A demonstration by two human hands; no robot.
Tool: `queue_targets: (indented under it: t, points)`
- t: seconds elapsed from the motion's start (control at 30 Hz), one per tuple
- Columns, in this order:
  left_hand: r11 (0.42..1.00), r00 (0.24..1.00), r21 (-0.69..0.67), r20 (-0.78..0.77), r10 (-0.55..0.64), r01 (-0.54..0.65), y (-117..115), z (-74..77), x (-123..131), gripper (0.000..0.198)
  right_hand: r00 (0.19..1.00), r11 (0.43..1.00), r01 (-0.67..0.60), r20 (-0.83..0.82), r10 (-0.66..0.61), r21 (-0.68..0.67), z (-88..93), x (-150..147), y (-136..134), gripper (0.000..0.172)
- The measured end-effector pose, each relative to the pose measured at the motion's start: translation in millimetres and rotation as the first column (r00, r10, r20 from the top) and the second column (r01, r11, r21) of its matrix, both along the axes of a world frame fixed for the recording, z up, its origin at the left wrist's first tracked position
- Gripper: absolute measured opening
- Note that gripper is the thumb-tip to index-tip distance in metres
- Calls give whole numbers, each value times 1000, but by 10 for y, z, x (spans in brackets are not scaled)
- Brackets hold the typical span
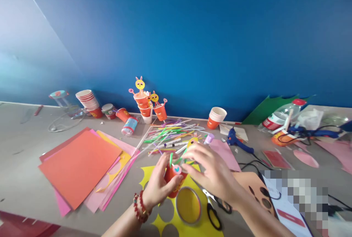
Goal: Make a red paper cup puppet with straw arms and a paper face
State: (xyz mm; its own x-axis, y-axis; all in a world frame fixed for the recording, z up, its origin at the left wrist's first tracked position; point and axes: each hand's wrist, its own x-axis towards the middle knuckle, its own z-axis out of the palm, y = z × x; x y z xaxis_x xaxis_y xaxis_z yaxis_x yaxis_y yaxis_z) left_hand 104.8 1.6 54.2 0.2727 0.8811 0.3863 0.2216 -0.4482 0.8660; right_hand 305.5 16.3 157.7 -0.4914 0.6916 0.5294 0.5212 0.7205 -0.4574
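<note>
My left hand (pixel 161 180) wraps round a red paper cup (pixel 173 188) and holds it above a yellow sheet with round holes cut out (pixel 158 226). A green straw (pixel 171 159) and a small pink disc with a blue mark (pixel 177 169) show at the cup's rim. My right hand (pixel 210 169) is curled over the cup's top, fingers bent towards the thumb; what lies between them is hidden. Behind its fingers a yellow animal face (pixel 192 141) shows. Below the cup lie a roll of clear tape (pixel 188 205) and black-handled scissors (pixel 214 209).
Coloured straws (pixel 173 132) lie beyond the cup. Orange sheets (pixel 79 167) lie left. Finished-looking cup figures (pixel 141 101) and stacked cups (pixel 87 100) stand by the blue wall (pixel 192 46). A blue glue gun (pixel 238 141) with its cable lies right, near a plastic bottle (pixel 283 114).
</note>
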Motion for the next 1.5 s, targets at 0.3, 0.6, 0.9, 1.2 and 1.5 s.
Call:
queue_targets:
  t: [0.3,0.6,0.9,1.2,1.5]
  points:
    - [991,989,83,-102,110,-102,-9,46,-13,48,1000,991,4,30,0,-130,-153,-168,-36,14]
    - [997,997,-31,16,69,-68,3,-26,22,50,908,894,-92,-405,-105,-438,-304,-217,15,15]
    - [999,999,-15,-26,33,-33,-33,117,77,48,856,888,-45,-477,-202,-457,-455,-372,56,13]
    - [999,1000,-31,-3,20,-20,-42,82,56,54,872,897,12,-435,-226,-442,-430,-381,57,16]
    - [1000,1000,-18,30,-7,8,-35,108,62,52,932,935,137,-277,-234,-327,-380,-403,22,15]
